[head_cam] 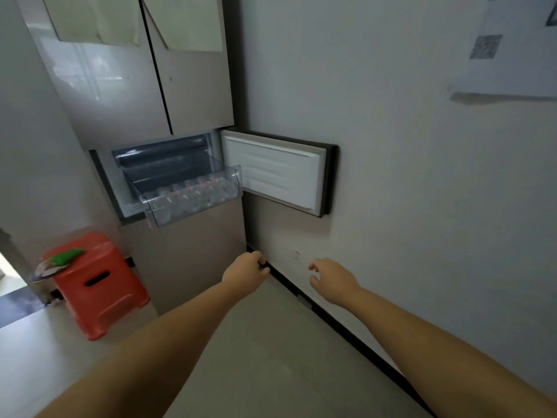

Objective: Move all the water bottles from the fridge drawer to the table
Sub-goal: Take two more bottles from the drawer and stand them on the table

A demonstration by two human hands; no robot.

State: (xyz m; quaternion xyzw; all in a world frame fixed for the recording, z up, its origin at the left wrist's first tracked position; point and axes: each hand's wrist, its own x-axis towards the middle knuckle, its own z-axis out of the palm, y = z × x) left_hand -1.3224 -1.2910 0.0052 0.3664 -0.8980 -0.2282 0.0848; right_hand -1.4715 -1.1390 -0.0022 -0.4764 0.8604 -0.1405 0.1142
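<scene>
Hands first: we hold both out in front of us, well apart and carrying nothing. Our left hand (pixel 245 271) has its fingers curled loosely under; our right hand (pixel 330 279) is spread and relaxed. Both sit low, well short of the fridge (pixel 129 95).

Beyond them the small fridge door (pixel 275 171) is swung wide against the wall, and the clear drawer (pixel 193 194) is pulled out. The water bottles (pixel 193 191) lie inside it, packed side by side, blurred through the plastic front, so we cannot count them.

We judge the bottles light enough for one hand each, smooth and maybe damp from the cold, with thin walls that give under a squeeze. We would wrap our fingers round the middle of the body.

An orange stool (pixel 99 285) stands left of the fridge. No worktop is in view.
</scene>
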